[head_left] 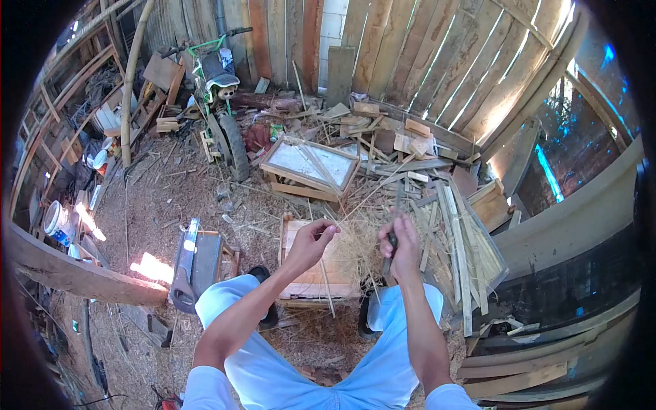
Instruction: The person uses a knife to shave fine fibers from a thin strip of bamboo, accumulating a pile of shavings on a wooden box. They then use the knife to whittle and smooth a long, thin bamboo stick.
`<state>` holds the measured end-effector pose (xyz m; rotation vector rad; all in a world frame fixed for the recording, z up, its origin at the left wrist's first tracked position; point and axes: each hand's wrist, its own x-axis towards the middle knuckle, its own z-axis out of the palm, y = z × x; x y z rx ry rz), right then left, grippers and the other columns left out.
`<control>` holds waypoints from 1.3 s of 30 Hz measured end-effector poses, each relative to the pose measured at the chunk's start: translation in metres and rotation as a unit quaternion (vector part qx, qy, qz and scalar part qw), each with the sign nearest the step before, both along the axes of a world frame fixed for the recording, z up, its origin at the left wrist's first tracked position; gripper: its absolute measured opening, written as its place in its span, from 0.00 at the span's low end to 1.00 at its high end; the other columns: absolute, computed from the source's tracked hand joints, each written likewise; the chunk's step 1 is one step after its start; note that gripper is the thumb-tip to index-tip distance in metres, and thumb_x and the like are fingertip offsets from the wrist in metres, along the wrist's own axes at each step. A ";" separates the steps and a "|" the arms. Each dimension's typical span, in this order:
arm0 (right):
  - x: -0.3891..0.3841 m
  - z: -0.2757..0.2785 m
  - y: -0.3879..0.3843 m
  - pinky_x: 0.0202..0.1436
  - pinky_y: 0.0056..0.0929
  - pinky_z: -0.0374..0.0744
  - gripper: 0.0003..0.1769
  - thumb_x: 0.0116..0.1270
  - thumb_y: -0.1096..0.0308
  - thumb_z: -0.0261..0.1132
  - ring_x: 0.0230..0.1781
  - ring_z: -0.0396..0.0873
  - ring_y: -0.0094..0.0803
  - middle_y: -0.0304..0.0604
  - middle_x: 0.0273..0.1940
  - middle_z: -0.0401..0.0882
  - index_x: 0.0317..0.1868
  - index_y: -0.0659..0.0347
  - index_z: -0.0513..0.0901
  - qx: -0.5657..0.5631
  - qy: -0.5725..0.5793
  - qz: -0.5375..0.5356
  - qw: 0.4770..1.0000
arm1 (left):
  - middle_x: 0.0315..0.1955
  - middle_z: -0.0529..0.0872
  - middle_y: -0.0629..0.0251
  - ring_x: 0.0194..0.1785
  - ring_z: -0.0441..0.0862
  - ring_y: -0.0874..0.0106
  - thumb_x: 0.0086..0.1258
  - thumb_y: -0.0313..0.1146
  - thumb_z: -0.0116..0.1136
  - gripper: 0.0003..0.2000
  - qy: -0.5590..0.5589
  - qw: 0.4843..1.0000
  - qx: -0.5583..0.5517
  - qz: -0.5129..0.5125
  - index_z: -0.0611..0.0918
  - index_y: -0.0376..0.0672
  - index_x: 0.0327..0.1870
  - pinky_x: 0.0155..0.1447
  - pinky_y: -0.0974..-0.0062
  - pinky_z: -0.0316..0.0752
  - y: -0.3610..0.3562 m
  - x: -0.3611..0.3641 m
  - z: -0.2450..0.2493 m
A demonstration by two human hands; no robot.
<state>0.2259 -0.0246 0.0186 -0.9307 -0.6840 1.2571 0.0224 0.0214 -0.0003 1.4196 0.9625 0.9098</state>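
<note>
My left hand (pixel 313 244) is closed in a pinch on one end of a thin wooden strip (pixel 372 193), which slants up and away to the right. In my right hand (pixel 404 247) is a knife (pixel 391 244), gripped by its dark handle. Its narrow blade points away from me and is partly blurred. Between my knees stands a low wooden box (pixel 318 288) with a pale top. Fine curled shavings (pixel 359 249) are heaped over its right side, below both hands.
Long wooden slats (pixel 459 239) lie to the right. A hand saw (pixel 183 277) rests on a dark box at left. Ahead are a wooden frame with a white panel (pixel 290 157), scrap wood (pixel 393 130) and a small green motorbike (pixel 222 102). A bucket (pixel 60 222) stands far left.
</note>
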 end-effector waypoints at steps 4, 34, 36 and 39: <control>-0.016 0.002 -0.005 0.20 0.13 0.62 0.23 0.75 0.59 0.51 0.18 0.64 0.16 0.41 0.30 0.78 0.65 0.61 0.63 -0.015 -0.106 0.101 0.989 | 0.31 0.83 0.70 0.32 0.72 0.84 0.72 0.33 0.53 0.10 0.019 0.999 0.022 -0.014 0.80 0.35 0.42 0.36 0.83 0.68 0.006 0.001 -0.014; 0.044 -0.008 0.006 0.17 0.10 0.59 0.18 0.72 0.64 0.57 0.17 0.60 0.14 0.33 0.29 0.74 0.59 0.60 0.73 -0.050 0.070 0.123 0.989 | 0.19 0.74 0.74 0.23 0.63 0.84 0.71 0.33 0.56 0.09 0.137 0.982 0.112 -0.072 0.81 0.36 0.37 0.27 0.81 0.60 -0.005 -0.022 0.008; 0.049 -0.003 0.002 0.17 0.10 0.59 0.21 0.72 0.64 0.56 0.17 0.60 0.13 0.33 0.28 0.73 0.63 0.59 0.70 -0.056 0.088 0.120 0.987 | 0.21 0.76 0.75 0.23 0.64 0.85 0.71 0.35 0.55 0.09 0.148 0.981 0.099 -0.077 0.81 0.37 0.37 0.27 0.82 0.60 -0.005 -0.024 0.007; 0.021 -0.001 -0.008 0.17 0.11 0.59 0.22 0.72 0.64 0.56 0.17 0.60 0.13 0.34 0.29 0.74 0.64 0.59 0.70 -0.081 0.041 0.206 0.974 | 0.23 0.77 0.75 0.24 0.65 0.85 0.71 0.35 0.55 0.10 0.152 0.978 0.112 -0.093 0.81 0.37 0.38 0.28 0.82 0.62 -0.007 -0.011 -0.001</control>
